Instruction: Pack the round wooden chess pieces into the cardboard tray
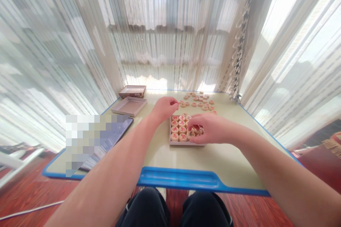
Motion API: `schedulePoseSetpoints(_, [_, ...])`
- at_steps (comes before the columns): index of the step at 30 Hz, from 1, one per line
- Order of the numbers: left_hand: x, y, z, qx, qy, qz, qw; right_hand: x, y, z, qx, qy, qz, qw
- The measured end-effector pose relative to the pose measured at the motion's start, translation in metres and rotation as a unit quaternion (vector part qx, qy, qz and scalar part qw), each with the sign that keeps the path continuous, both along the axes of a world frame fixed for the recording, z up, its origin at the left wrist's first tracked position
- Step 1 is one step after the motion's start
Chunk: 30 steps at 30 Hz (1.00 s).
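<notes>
A shallow box (186, 144) near the middle of the table holds rows of round wooden Chinese chess pieces (182, 129), mostly with red characters. My right hand (213, 128) reaches over the box's right side and hides part of it. Its thumb and fingers close round a Chinese chess piece with a black character (191, 134), which sits in the box or just above it. Behind the box's left corner is my left hand (165, 108), fingers curled into a pinch; I cannot make out anything in them. Loose Chinese chess pieces (200, 104) lie scattered just beyond, face up where readable.
At the back left lie an open box lid (129, 106) and another shallow box (132, 90). A tablet (117, 133), partly blurred out, lies along the left side. The table (160, 152) has a blue rim with a molded groove (178, 178) in front. Curtains (170, 49) hang behind.
</notes>
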<state>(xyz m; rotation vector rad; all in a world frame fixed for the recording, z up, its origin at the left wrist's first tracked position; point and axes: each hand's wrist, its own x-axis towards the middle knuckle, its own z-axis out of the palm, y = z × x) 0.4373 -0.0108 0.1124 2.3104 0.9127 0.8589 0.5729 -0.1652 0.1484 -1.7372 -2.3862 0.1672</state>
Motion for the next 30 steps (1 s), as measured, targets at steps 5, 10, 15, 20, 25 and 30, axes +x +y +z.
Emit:
schedulePoseSetpoints(5, [-0.0002,-0.001,-0.0015,0.054,0.04,-0.015,0.998,-0.0022,-0.0006,0.0001,-0.023,-0.007,0.001,1.0])
schedulePoseSetpoints(10, [0.0007,-0.0019,-0.0009,0.081,0.061,-0.015,0.995,-0.0012,-0.0001,0.0002,-0.04,-0.01,-0.009,0.999])
schedulePoseSetpoints(15, [0.0005,-0.0017,-0.0015,0.089,0.069,-0.008,0.994,-0.0018,-0.0009,0.001,-0.051,-0.013,-0.025,0.998])
schedulePoseSetpoints(20, [0.0013,-0.0009,-0.0043,0.089,0.078,-0.014,0.993,-0.0028,-0.0016,0.0017,-0.05,-0.01,-0.023,0.998])
schedulePoseSetpoints(25, [0.0009,0.0001,-0.005,0.096,0.075,-0.015,0.992,-0.0006,-0.0016,0.0006,-0.051,0.003,-0.014,0.999])
schedulePoseSetpoints(30, [0.0004,0.0,-0.0047,0.1,0.079,-0.02,0.992,-0.0007,-0.0025,0.0007,-0.056,0.009,-0.004,0.998])
